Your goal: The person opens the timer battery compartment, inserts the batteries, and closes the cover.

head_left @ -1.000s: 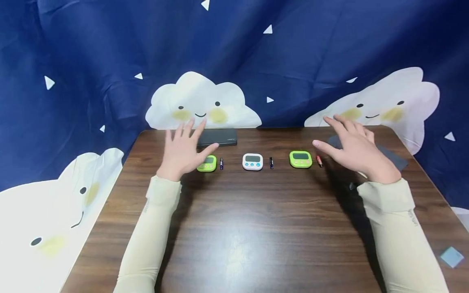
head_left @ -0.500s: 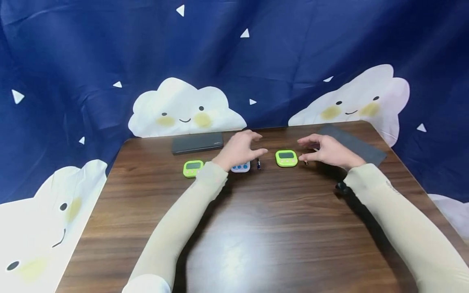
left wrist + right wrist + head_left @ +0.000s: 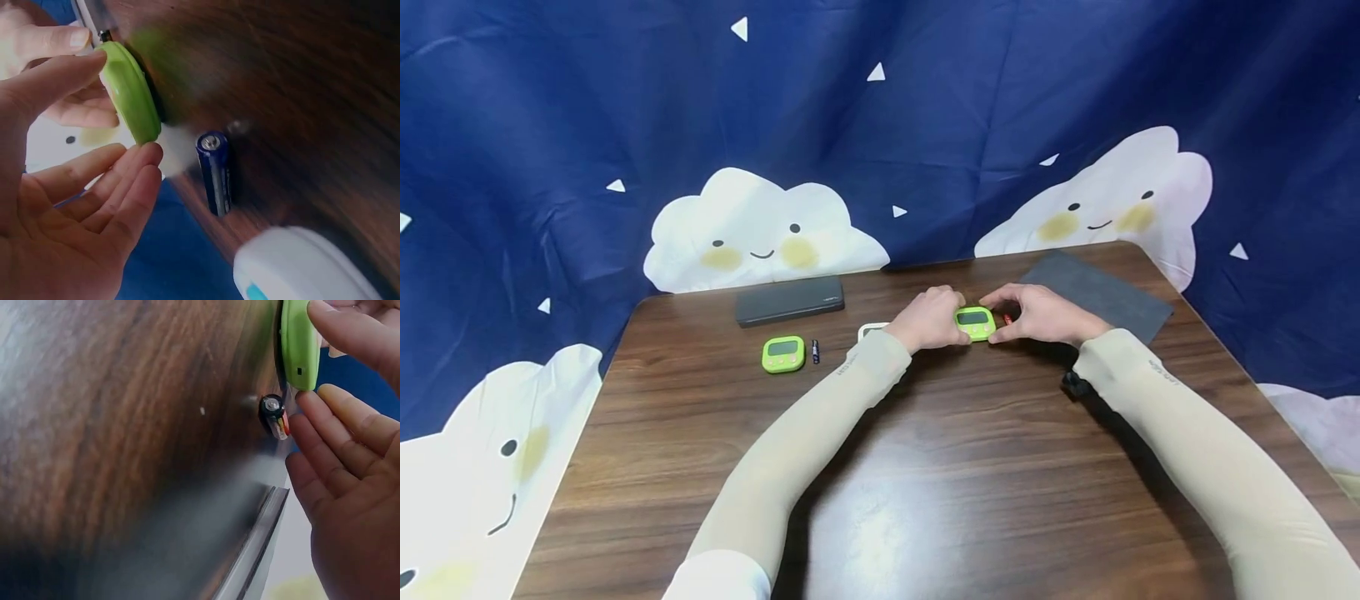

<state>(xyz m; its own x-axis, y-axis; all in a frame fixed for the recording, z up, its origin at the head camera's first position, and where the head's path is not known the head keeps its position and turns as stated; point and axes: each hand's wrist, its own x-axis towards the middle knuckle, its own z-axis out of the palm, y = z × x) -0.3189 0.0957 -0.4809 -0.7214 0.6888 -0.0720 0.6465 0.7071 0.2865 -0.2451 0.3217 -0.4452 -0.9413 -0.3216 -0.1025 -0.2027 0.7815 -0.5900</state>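
Hands (image 3: 927, 319) (image 3: 1039, 315) on green timer (image 3: 975, 325), display (image 3: 973, 317) possibly blank

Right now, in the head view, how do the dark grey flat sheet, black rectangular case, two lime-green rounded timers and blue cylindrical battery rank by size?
1. Grey sheet, partly hidden
2. Black case
3. Left green timer and right green timer: too alike to rank, the right one partly covered
4. Blue battery

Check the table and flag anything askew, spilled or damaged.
The dark grey panel at the back right of the table looks askew: it sits slanted to the back edge, unlike the black case. No spill or damage shows.
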